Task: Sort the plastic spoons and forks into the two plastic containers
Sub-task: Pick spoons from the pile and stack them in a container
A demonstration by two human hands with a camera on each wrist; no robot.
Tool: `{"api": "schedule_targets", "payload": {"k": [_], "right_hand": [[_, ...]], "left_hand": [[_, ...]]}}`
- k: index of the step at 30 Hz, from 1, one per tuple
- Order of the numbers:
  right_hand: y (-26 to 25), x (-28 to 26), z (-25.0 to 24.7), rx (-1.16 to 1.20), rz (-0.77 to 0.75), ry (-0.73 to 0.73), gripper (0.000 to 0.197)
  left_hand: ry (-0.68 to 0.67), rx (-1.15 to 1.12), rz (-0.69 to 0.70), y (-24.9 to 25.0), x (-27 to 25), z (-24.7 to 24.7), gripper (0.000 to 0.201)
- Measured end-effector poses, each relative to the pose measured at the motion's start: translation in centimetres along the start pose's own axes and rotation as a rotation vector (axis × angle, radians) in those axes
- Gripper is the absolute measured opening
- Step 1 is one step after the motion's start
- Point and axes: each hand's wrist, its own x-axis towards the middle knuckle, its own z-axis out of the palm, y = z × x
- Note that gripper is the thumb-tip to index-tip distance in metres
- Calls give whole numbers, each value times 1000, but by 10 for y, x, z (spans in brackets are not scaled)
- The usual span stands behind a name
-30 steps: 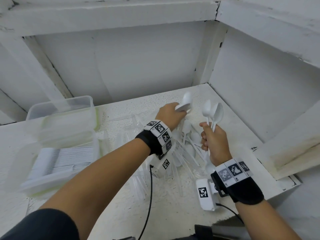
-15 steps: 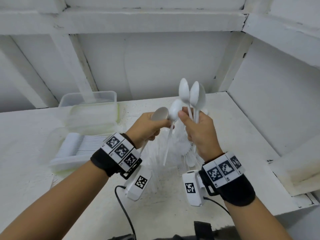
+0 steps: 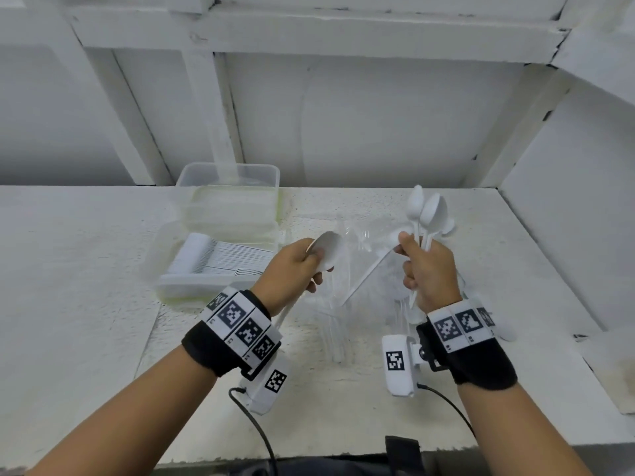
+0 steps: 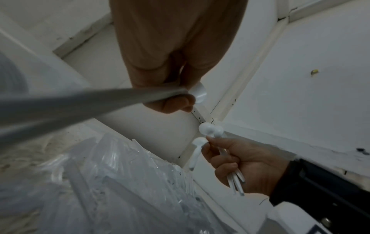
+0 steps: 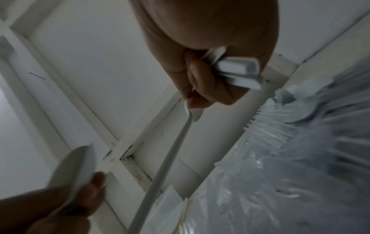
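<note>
Two hands are raised above the table, each grasping white plastic spoons; the left hand pinches one spoon at the bowl, handle running back under the wrist; the right hand clenches a bundle of spoons, bowls upward, and pinches a further spoon whose handle slants down to the left. Head view alone shows the two containers: the near container holds stacked white cutlery, the far container stands just behind it. Left wrist view shows the bundle's handle ends protruding below the right fist; right wrist view shows the loose clear cutlery pile on the table between the hands.
</note>
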Motion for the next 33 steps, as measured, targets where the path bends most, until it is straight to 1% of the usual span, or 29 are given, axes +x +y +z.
{"api": "schedule_targets", "payload": {"k": [2,4,8,10,12,13,16,19,20,23,25,28,31,33], "right_hand": [[6,6,-6,-12,51,46,21],[11,10,-11,-6,85,69,20],[13,7,-12,33,95,60,14],[9,1,-9,37,69,21,17],[4,-8,-5,27,30,-50,21],[1,-12,-2,14,10,-96,22],[-4,-27,10,-59,-62,-219,24],[-4,-39,24,-154,-156,-260,29],[-5,-43,28,-171,-180,-261,30],[-5,-49,38,-189,-228,-247,29],[-5,-52,41,-180,-245,-243,26],[-3,-55,44,-163,-264,-270,20],[-1,-57,47,-145,-255,-303,12],[-2,-59,48,-134,-228,-329,12]], "left_hand": [[31,51,30,-4,-2,-1,17],[50,46,43,-5,-4,-1,13],[41,1,24,-6,-7,0,10],[54,-82,-11,-7,-7,1,11],[68,-154,-38,-7,-7,2,16],[73,-167,-43,-6,-7,3,15],[76,-162,-23,-5,-6,9,8],[44,-221,-14,0,-6,18,7],[19,-255,-17,2,-6,21,9],[-32,-299,-26,6,-7,26,31],[-38,-306,-46,4,-5,25,39],[-41,-333,-83,2,-2,24,44],[1,-347,-108,1,0,23,49],[25,-324,-114,-1,0,23,48]]}}
